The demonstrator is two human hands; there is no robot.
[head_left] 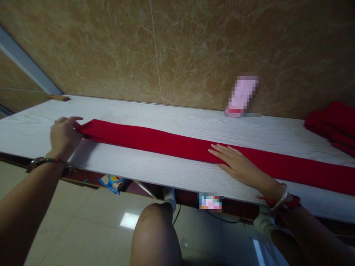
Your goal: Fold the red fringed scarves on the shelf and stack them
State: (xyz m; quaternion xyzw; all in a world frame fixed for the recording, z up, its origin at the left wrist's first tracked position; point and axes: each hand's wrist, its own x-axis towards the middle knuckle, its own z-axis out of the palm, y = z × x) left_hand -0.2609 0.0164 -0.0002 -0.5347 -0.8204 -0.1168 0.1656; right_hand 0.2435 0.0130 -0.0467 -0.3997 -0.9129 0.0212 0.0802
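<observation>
A long red strip of folded cloth [155, 142] lies across the white wood-grain table [133, 162], running off the right edge of the view. My left hand [65, 135] pinches the strip's left end, which is slightly raised off the tabletop. Part of that grip is hidden behind the fingers. Flat on the cloth near its middle rests my right hand [235, 162], fingers stretched out and pointing left.
A stack of red cloth [332, 123] sits at the far right. Against the marbled wall leans a blurred pink object [242, 94]. A small wooden block [58, 98] is at the back left. Under the tabletop, a shelf holds a blue packet [112, 183].
</observation>
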